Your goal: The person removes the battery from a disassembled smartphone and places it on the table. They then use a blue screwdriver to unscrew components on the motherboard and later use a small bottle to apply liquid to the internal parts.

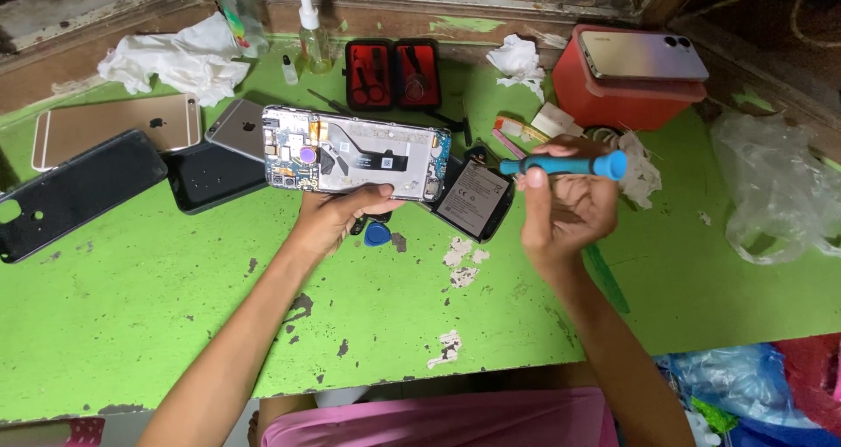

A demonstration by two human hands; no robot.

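An opened phone (355, 160), its back removed and its circuit board and metal shield exposed, is held in the left hand (337, 215). The grip is closed from below on the phone's near long edge, the thumb laid up over that edge, and the phone is kept level and lengthwise above the green table (175, 324). A blue-handled screwdriver (565, 164) is pinched in the right hand (565, 206), fingers closed about the handle; the tool lies roughly horizontal, its tip end pointing toward the phone's right end and stopping short of it.

Between the two hands a black battery (474, 200) rests on the table, partly overlapped by the phone's right end. A blue triangular pick (378, 233) lies just beneath the left hand. The screwdriver's tip is too small to be made out, and the left fingers are hidden under the phone.

To the left, a black back cover (74, 193), a gold phone (114, 127) and a grey phone (241, 127) lie close together. Behind, an open red-lined tool case (392, 72) and a red box (613, 92) bearing a further phone (644, 56) are noted. The table's near edge runs in front of the person; bare, chipped surface lies between it and the hands.
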